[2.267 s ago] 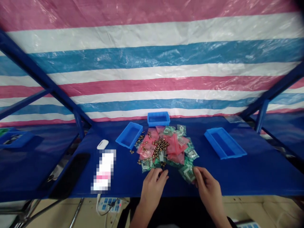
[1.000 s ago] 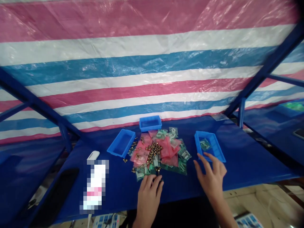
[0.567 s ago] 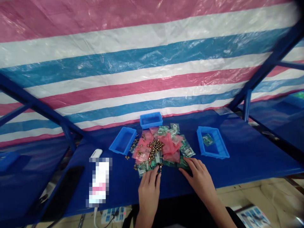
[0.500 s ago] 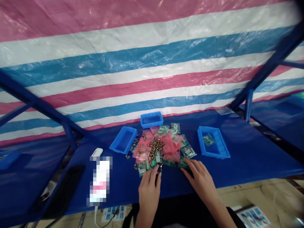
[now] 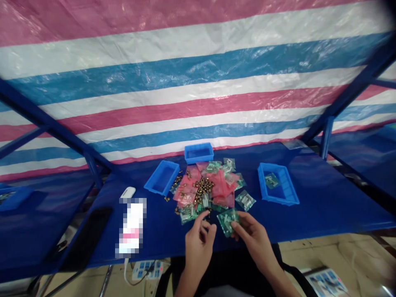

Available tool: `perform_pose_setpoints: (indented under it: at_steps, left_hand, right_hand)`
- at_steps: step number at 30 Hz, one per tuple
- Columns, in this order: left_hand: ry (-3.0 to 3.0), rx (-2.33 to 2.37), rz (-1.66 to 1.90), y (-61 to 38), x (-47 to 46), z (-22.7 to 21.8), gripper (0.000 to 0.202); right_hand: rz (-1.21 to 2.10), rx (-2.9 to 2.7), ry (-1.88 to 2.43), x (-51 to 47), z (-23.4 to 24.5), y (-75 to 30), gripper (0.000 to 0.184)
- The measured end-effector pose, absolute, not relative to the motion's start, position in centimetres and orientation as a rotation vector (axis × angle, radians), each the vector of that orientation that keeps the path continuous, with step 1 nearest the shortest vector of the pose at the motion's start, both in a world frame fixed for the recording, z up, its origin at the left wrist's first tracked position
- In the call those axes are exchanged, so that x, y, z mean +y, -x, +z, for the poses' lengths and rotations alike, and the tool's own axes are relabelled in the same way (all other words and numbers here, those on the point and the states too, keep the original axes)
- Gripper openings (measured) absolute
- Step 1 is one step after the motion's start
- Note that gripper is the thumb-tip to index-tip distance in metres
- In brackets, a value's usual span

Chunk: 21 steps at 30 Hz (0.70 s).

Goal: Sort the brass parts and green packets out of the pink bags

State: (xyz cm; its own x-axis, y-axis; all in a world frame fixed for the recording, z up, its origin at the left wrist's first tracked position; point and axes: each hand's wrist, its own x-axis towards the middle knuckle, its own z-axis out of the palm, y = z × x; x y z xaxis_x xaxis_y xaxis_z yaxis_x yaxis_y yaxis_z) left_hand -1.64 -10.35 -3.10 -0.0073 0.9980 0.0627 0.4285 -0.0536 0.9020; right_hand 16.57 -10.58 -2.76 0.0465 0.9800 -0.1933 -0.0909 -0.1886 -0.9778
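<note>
My right hand (image 5: pixel 255 235) pinches a small green plastic bag (image 5: pixel 227 222) with pale parts inside, held above the table's front part. To its left is my left hand (image 5: pixel 199 241), its thumb and forefinger apart and the other fingers curled, with nothing visible in it. Its forefinger is close to a small brass-coloured piece (image 5: pixel 209 211) at the pile's front edge. The pile holds loose brass-coloured fittings (image 5: pixel 203 187), pink plastic bags (image 5: pixel 219 185) and further green bags (image 5: pixel 189 214). One filled bag (image 5: pixel 245 200) lies at the pile's right.
Blue trays stand around the pile: left (image 5: pixel 162 177), back (image 5: pixel 199 153) and right (image 5: pixel 295 198), the right one with a green bag (image 5: pixel 272 180) inside. A white device (image 5: pixel 128 192) and dark flat object (image 5: pixel 86 239) lie left on the blue table (image 5: pixel 328 198). Striped sheeting (image 5: pixel 198 95) hangs behind.
My right hand has picked up a green bag from the pile's front right and brought it left, towards me. My left hand has turned, its thumb moving away from its forefinger.
</note>
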Motion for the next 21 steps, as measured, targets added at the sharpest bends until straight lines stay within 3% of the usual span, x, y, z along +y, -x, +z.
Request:
perform_pose_setpoints:
  at_steps: [3,5,8,14,18,21]
  left_hand:
    - [-1.388,1.378,0.961,0.4,-10.7,-1.8,0.03]
    - [-1.418,1.358,0.968,0.1,-10.7,-1.3,0.026]
    - [-1.528,1.399,1.004,0.8,-10.5,-1.4,0.025]
    - [-1.947,1.758,1.191,5.0,-9.7,-3.3,0.027]
    - [-2.155,1.894,1.181,7.4,-9.2,-4.6,0.023]
    - [-2.134,1.981,1.189,7.7,-9.2,-5.4,0.027]
  right_hand:
    - [1.47,-1.159,1.213,-10.6,-2.0,-15.3,0.027]
    - [1.384,-1.287,1.255,-10.4,-1.5,-15.7,0.024]
    - [0.975,-1.455,1.411,-9.5,-0.4,-18.7,0.021]
    - [-0.331,-1.514,1.636,-5.8,-0.1,-28.3,0.022]
    - [-0.556,-1.834,1.685,-5.0,-2.5,-30.2,0.026]
    - [-0.682,-1.69,1.717,-6.3,-4.0,-28.7,0.027]
